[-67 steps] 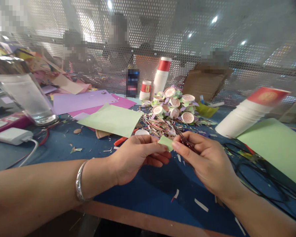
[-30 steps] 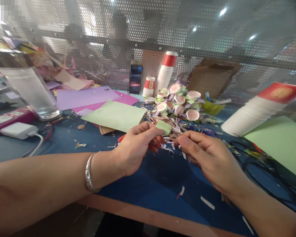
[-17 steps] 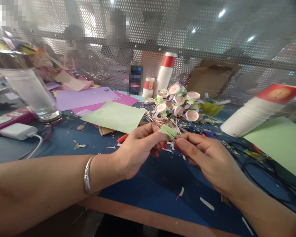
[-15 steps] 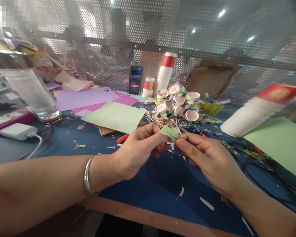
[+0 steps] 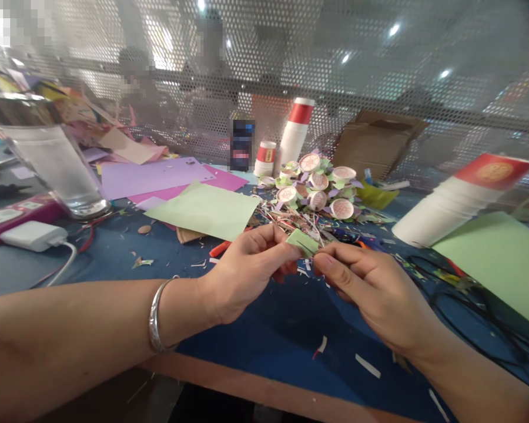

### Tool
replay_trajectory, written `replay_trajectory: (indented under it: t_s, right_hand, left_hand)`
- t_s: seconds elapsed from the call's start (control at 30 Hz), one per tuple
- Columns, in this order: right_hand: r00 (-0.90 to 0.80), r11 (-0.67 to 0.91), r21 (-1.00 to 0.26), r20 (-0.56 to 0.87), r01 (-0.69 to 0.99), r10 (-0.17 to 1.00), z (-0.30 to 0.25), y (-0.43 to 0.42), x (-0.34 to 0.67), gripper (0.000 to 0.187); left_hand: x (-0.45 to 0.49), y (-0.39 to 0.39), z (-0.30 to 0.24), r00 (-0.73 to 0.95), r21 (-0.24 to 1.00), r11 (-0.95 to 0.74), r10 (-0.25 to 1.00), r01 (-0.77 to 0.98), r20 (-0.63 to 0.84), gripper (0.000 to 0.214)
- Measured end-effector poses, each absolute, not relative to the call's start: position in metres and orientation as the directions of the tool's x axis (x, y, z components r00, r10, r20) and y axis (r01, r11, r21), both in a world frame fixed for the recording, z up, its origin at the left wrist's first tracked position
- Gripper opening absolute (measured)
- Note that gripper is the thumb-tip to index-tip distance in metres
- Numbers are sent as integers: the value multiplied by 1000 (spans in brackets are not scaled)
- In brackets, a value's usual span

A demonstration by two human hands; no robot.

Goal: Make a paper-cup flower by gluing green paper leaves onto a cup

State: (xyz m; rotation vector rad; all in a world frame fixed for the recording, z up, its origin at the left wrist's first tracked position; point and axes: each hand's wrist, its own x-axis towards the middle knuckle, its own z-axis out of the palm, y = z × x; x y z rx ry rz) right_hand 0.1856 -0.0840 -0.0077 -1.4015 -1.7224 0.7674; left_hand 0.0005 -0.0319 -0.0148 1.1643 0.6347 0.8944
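Observation:
Over the blue table, my left hand (image 5: pixel 251 267) is closed, pinching a small folded piece of pale green paper (image 5: pixel 303 240) between thumb and fingers. My right hand (image 5: pixel 365 288) is closed too, thumb and forefinger pressed together at the paper's right edge. A thin dark, needle-like thing (image 5: pixel 306 245) lies across the paper and runs toward the right fingertips; its far end is hidden in them. Just behind the hands stands a cluster of small paper rounds (image 5: pixel 318 181) with pink printing and green and purple paper leaves.
A large pale green sheet (image 5: pixel 205 208) and a purple sheet (image 5: pixel 152 176) lie left. Stacked paper cups (image 5: pixel 449 200) lean at right near black cable (image 5: pixel 467 311). A water glass (image 5: pixel 57 164) and white charger (image 5: pixel 33 235) stand left. Scraps litter the table (image 5: pixel 273 346).
Both hands keep their hold, and the green paper has tilted slightly between them. The whole view has shifted a little.

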Motion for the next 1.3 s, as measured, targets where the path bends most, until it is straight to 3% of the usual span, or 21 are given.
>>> replay_trajectory:
  t_s: [0.63, 1.3]
  right_hand:
    - [-108, 244, -816, 221, 523, 969, -6, -85, 184, 43]
    - [-116, 265, -784, 243, 562, 963, -7, -85, 186, 44]
  left_hand:
    - [1, -32, -16, 546, 943, 176, 838, -281, 6, 22]
    - [-2, -27, -16, 551, 966, 108, 833, -235, 41, 17]
